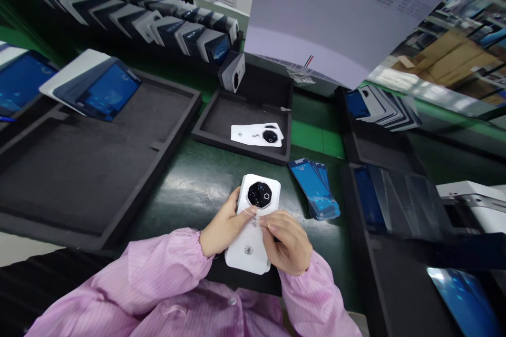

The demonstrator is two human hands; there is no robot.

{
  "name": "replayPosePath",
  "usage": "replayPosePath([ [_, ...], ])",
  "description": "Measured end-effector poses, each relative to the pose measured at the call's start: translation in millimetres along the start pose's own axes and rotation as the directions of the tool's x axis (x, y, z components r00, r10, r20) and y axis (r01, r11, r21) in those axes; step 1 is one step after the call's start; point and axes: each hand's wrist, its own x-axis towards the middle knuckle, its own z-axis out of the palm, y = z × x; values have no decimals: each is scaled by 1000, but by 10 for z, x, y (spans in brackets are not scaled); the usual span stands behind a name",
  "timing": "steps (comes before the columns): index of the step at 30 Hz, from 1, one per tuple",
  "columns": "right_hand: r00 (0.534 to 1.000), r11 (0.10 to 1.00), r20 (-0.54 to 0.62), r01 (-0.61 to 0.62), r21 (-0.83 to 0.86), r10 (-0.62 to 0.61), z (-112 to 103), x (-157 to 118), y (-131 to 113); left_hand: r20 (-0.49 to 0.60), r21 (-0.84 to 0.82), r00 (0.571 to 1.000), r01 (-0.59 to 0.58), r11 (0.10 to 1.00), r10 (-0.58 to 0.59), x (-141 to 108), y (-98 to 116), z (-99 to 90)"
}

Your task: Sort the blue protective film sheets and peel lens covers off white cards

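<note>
Holding white panel point(247, 233), fingers point(281, 221) close together

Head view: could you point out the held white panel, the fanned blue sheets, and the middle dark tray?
Held white panel point(249, 235): head view, white face.
Blue sheets point(313, 188): head view, top sheet's middle.
Middle dark tray point(220, 114): head view, bare floor, left side.
</note>
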Motion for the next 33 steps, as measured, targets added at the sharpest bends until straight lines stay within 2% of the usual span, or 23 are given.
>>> replayPosePath([
  [16, 1000, 999, -12, -12, -44, 11, -12, 27, -8, -17, 8, 1000, -1, 1000, 1, 7, -8, 7],
  [25, 999, 997, -2, -45, -62, 45, -12, -3, 3, -27, -38, 998, 61, 997, -62, -7, 26, 29],
  [33, 1000, 999, 13, -26, -47, 26, -17, 2, -4, -34, -15, 998, 54, 998, -54, -8, 24, 31],
])
